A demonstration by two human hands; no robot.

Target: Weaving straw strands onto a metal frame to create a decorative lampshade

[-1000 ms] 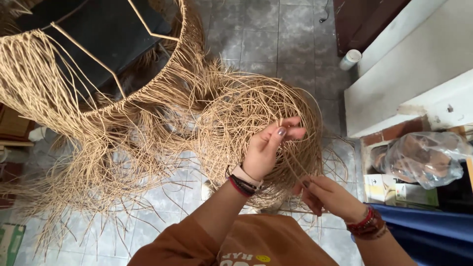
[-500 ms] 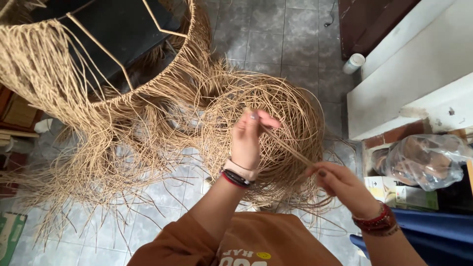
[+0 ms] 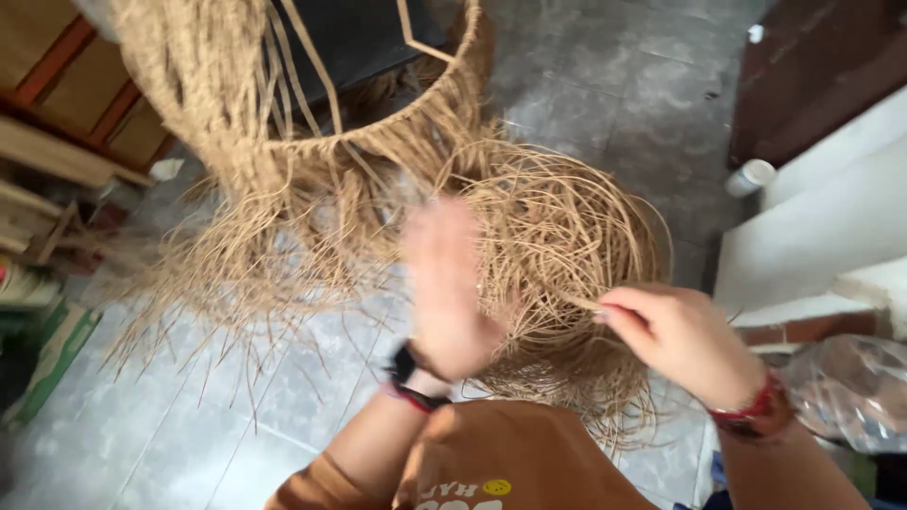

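At frame centre, we see a coil of tan fibre strands (image 3: 567, 236). Our right hand (image 3: 685, 340) pinches one strand (image 3: 578, 302) running leftward into the coil. Our left hand (image 3: 449, 283), blurred, hovers beside it; its grip is unclear.

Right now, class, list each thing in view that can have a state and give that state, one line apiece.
Left hand: raised in front of the fibre bundle, motion-blurred, grip unclear.
Right hand: pinching a fibre strand.
Fibre bundle: loose, tangled coil.
Wire frame: partly covered with hanging fibre.
Plastic bag: crumpled.
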